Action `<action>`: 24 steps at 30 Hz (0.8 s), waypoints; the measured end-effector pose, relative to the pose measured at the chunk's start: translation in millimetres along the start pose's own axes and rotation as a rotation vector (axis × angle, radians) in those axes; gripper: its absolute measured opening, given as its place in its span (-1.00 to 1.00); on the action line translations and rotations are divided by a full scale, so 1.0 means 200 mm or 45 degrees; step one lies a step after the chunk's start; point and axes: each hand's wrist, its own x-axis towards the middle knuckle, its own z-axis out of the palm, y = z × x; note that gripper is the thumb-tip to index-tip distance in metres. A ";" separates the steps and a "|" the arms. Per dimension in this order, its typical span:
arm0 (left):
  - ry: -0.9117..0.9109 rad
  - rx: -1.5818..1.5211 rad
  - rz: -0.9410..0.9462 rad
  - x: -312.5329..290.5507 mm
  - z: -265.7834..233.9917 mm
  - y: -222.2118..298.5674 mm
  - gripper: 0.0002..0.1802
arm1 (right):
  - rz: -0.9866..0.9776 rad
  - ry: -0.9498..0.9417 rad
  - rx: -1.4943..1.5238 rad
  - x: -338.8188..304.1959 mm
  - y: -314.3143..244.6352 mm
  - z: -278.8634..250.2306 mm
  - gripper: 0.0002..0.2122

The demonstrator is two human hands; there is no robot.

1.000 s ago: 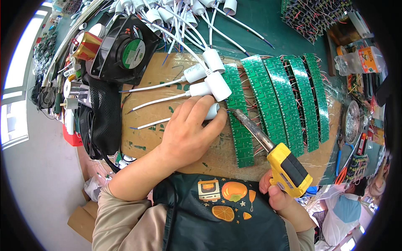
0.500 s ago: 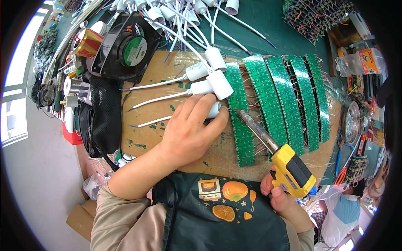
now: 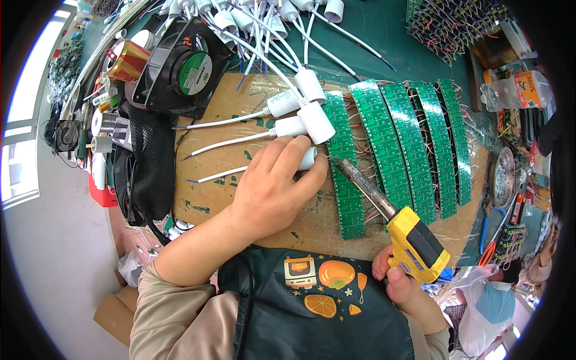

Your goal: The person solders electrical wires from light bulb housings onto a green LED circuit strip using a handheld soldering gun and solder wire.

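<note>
My left hand [image 3: 277, 186] rests on the brown board [image 3: 240, 174] and pinches a white plastic socket with a lead [image 3: 309, 157] against the leftmost green circuit strip [image 3: 345, 174]. My right hand [image 3: 403, 283] grips a yellow soldering gun [image 3: 414, 243]; its dark metal tip [image 3: 337, 162] touches the strip beside my left fingertips. Three more white sockets [image 3: 300, 114] lie just above my left hand. Several other green circuit strips [image 3: 414, 144] lie side by side to the right.
A black cooling fan [image 3: 183, 69] stands at the back left beside a black mesh pouch [image 3: 141, 156]. More white sockets with leads [image 3: 252, 18] lie at the back. Wired boards [image 3: 450, 24], a plastic bottle [image 3: 510, 90] and a metal dish [image 3: 504, 177] crowd the right.
The soldering gun has slid slightly down and right in my right hand, its tip staying at the strip. My left hand has barely moved.
</note>
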 end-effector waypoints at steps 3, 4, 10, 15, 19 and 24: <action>0.003 0.002 -0.002 0.00 0.00 0.00 -0.62 | 0.035 0.016 0.033 -0.01 0.01 -0.01 -0.39; 0.007 0.003 -0.001 0.00 0.00 0.00 -0.62 | 0.035 0.015 0.034 -0.01 0.01 -0.01 -0.39; -0.003 0.065 -0.004 0.00 -0.01 0.01 -0.62 | -0.051 0.083 0.196 0.02 -0.02 0.04 -0.25; 0.011 0.146 0.022 0.02 -0.02 0.00 -0.61 | -0.183 0.139 0.197 0.05 -0.04 0.05 -0.23; 0.095 0.234 0.095 0.03 -0.05 -0.03 -0.50 | -0.352 0.172 0.163 0.03 0.01 0.02 -0.25; 0.073 0.256 0.066 0.08 -0.12 -0.09 -0.36 | -0.438 0.183 0.195 0.04 0.05 0.00 -0.26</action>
